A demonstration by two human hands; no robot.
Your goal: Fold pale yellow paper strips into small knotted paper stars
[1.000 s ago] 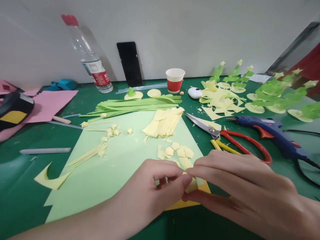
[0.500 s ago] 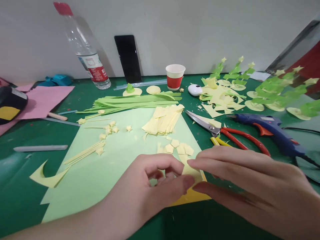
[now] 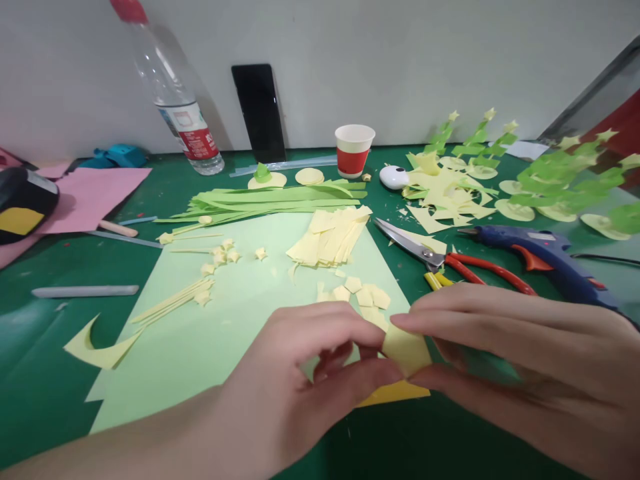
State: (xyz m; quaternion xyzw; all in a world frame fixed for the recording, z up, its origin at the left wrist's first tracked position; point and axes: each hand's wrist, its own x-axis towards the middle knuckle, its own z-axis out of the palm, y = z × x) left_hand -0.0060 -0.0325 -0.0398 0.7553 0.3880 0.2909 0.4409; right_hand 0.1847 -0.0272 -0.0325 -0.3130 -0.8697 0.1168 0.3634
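A pale yellow paper piece (image 3: 407, 350) is held between my two hands, above the right front part of the light green sheet (image 3: 240, 333). My left hand (image 3: 330, 373) pinches its left end between thumb and fingers. From the right, the fingertips and thumb of my right hand (image 3: 520, 353) press on its upper and lower edges. Just beyond the hands lie several folded yellow pentagons (image 3: 353, 285). Farther back is a stack of yellow strips (image 3: 327, 237). Small yellow stars (image 3: 227, 245) and thin yellow sticks (image 3: 170, 303) rest on the sheet's left half.
Red-handled scissors (image 3: 430, 257) and a blue glue gun (image 3: 545, 247) lie at the right. Behind are green strips (image 3: 280, 200), a paper cup (image 3: 354, 150), a phone (image 3: 260, 110), a bottle (image 3: 180, 100) and yellow scraps (image 3: 450, 190). A tape measure (image 3: 25, 203) sits at the left.
Both hands have shifted slightly to the right with the yellow paper. More of the paper's face now shows between the fingers. The whole view has moved a little.
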